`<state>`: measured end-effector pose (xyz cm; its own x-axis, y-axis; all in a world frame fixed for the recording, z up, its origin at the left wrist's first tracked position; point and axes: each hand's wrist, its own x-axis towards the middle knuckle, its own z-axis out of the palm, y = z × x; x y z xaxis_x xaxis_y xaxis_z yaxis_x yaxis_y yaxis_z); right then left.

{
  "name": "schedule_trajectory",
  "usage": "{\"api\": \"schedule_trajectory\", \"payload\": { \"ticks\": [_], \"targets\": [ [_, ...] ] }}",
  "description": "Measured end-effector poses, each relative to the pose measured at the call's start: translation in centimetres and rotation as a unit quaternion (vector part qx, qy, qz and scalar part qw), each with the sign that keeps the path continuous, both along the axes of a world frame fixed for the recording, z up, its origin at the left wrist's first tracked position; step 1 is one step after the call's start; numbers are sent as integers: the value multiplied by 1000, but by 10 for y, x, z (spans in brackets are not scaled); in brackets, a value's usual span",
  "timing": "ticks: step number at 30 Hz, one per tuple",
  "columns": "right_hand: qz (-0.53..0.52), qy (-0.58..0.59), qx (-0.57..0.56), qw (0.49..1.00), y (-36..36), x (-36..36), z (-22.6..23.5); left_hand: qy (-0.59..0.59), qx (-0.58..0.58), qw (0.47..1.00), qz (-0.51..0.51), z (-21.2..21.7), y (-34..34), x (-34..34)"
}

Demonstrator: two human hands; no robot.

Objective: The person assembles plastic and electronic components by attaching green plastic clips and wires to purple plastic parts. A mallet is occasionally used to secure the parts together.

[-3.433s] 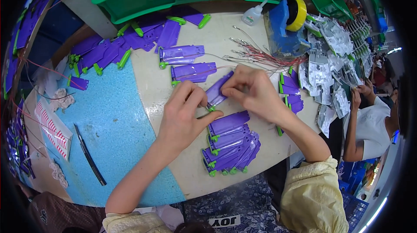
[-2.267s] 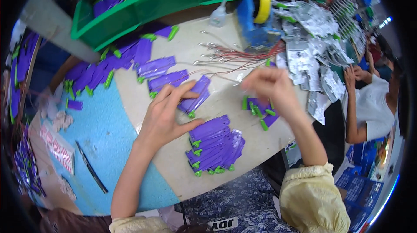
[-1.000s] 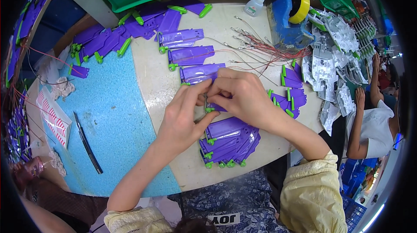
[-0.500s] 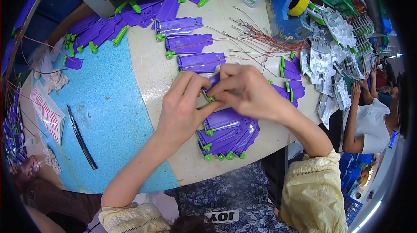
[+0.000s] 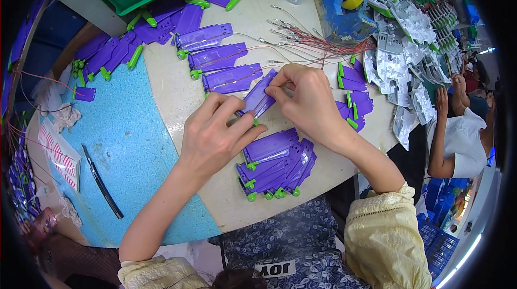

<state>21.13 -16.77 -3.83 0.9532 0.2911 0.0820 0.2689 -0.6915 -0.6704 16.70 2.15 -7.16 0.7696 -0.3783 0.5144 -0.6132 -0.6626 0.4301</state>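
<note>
The right hand [image 5: 304, 100] has shifted from the green end [image 5: 256, 122] of the purple panel [image 5: 257, 95] toward its one-o'clock end. Thumb and forefinger meet there; what they pinch is unclear. The left hand's [image 5: 215, 130] fingers clamp the green end. Apparently done: three wired panels [image 5: 218, 56], ten o'clock. Remaining: one panel in hand; at least six stacked panels [image 5: 274, 160], six o'clock; wires [image 5: 334, 46], two o'clock, uncountable.

Panel pile [image 5: 269, 152] right on the near side of the grip, wires [image 5: 347, 47] beyond and right, tape dispenser [image 5: 344, 22] farther back, tool [image 5: 98, 180] well left!
</note>
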Motion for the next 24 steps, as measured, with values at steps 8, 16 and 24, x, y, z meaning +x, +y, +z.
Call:
{"api": "schedule_trajectory", "payload": {
  "ticks": [8,16,24],
  "targets": [
    [90,-232,-20,968,-26,6,18,40,19,997,-68,9,0,9],
    [-244,104,217,940,-132,99,62,44,-18,995,-86,8,-3,13],
    [-253,97,118,955,-122,72,58,70,-35,994,-72,15,-3,12]
  ]
}}
